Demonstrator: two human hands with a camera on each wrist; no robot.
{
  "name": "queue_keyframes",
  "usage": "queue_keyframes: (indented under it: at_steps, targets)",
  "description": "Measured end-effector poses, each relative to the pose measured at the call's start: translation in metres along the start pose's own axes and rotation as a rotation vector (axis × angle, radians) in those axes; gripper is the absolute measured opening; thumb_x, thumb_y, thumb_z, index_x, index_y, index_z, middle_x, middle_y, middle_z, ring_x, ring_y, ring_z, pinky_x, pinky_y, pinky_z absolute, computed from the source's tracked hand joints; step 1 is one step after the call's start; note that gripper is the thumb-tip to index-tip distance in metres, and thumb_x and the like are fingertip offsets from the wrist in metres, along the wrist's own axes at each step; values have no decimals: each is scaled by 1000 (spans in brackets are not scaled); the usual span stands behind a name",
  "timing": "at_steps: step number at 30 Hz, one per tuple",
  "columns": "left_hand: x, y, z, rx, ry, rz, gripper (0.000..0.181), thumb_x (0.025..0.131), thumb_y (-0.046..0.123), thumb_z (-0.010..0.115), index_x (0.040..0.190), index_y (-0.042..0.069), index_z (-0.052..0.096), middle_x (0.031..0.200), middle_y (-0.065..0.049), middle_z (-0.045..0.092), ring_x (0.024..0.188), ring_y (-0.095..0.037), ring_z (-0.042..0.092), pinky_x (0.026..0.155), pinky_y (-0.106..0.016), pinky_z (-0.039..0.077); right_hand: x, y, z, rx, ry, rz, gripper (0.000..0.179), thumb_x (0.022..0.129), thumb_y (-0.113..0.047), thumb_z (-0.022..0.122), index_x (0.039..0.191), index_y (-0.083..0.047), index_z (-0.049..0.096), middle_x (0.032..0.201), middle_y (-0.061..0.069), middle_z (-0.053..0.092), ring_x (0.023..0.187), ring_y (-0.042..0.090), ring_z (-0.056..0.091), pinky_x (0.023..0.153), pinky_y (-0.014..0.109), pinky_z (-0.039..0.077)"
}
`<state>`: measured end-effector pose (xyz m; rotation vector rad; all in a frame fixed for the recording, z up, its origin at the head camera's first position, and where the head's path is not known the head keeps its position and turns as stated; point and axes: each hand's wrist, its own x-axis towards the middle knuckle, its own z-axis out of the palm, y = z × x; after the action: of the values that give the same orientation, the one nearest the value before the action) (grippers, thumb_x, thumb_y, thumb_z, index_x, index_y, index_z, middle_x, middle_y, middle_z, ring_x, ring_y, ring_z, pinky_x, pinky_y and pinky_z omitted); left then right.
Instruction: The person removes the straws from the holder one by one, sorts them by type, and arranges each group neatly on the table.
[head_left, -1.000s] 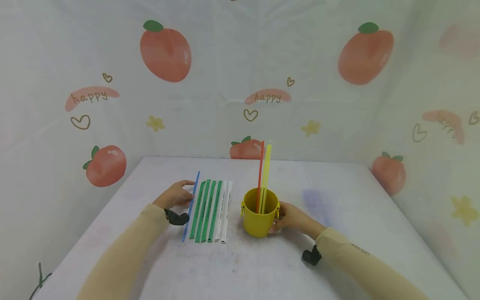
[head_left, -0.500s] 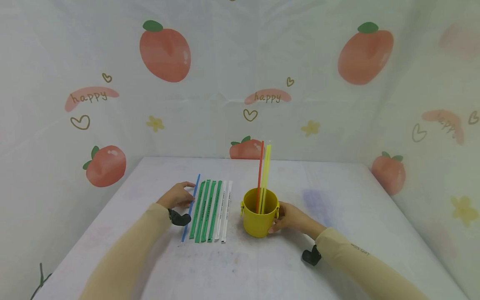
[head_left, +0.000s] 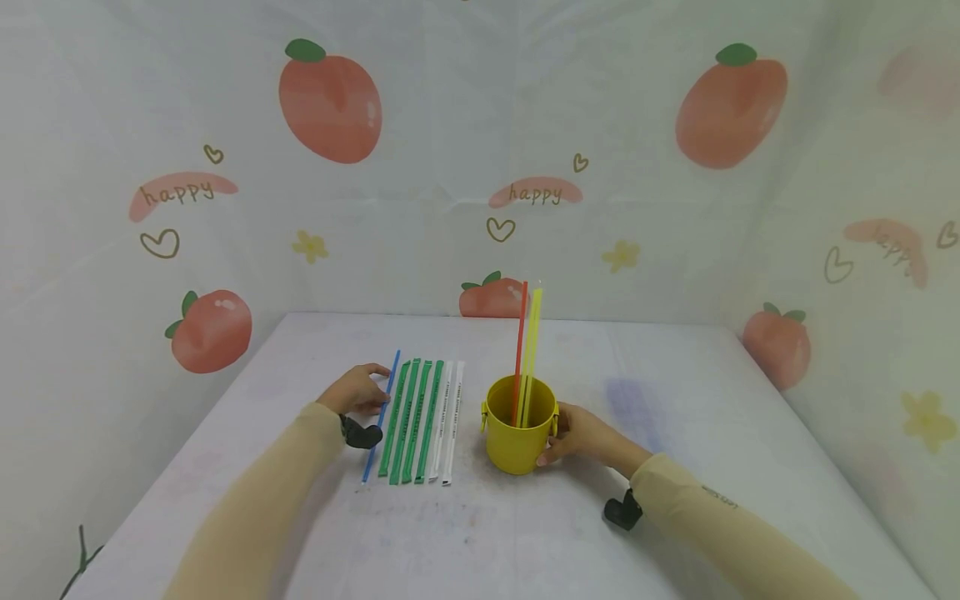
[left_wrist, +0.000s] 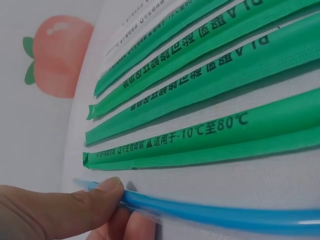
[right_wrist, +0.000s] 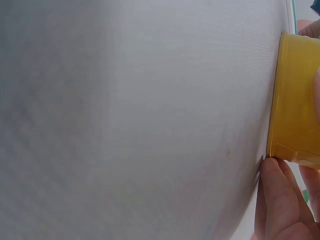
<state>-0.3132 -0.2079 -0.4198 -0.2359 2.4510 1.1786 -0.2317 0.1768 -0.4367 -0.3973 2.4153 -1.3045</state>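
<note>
My left hand (head_left: 354, 390) pinches a blue straw (left_wrist: 210, 212) between thumb and fingers; the straw lies at the left end of a row. Beside it are several straws in green paper wrappers (left_wrist: 200, 130), then two in white wrappers (head_left: 453, 417). My right hand (head_left: 588, 433) holds the right side of a small yellow bucket (head_left: 510, 452), its fingers low around the wall in the right wrist view. The bucket stands upright on the table. A red straw (head_left: 521, 333) and yellow straws (head_left: 533, 333) stick up out of it, leaning slightly right.
A pale cloth covers the table (head_left: 480, 550). Behind and at the sides hangs a white curtain (head_left: 420, 108) printed with fruit and hearts. Each wrist wears a black camera mount, such as the right one (head_left: 623, 510).
My left hand has shifted slightly to the right, and the blue straw's far end has come a little toward me. The right hand and the bucket have stayed put.
</note>
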Motion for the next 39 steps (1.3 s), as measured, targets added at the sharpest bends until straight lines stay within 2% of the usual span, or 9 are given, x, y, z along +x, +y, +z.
queue_keyframes:
  at_steps: [6,12,20,30,39]
  targets:
    - [-1,-2,0,-10,-1,13,61,88,-2,65,143,4,40,79,-7,56,53,-8,53,54,-18,51,0,1,0,0,-8,-6,62,66,-13,90,118,-4,57,94,1,59,86,18,51,77,29,43]
    - [0,0,0,14,14,-11,62,88,0,67,145,6,40,80,-7,57,52,-7,53,54,-17,50,0,1,-1,-1,-3,5,63,66,-15,90,118,-4,57,95,2,59,87,18,51,77,29,43]
    - [1,0,0,3,6,-6,62,89,2,66,145,6,40,82,-7,56,51,-7,52,53,-18,50,1,2,0,-10,11,11,66,65,-14,90,121,-4,57,102,2,61,91,19,52,82,31,44]
    - [0,-2,-2,-27,-2,7,62,88,0,67,144,4,40,77,-6,54,50,-8,51,53,-18,50,2,3,1,12,8,21,64,64,-16,91,117,-6,57,93,1,58,87,19,51,79,30,43]
    - [-5,-1,-2,-18,8,25,60,89,0,66,144,3,41,78,-6,54,52,-8,51,54,-19,49,1,2,0,9,1,17,64,65,-15,90,119,-5,57,98,2,59,89,19,51,79,30,42]
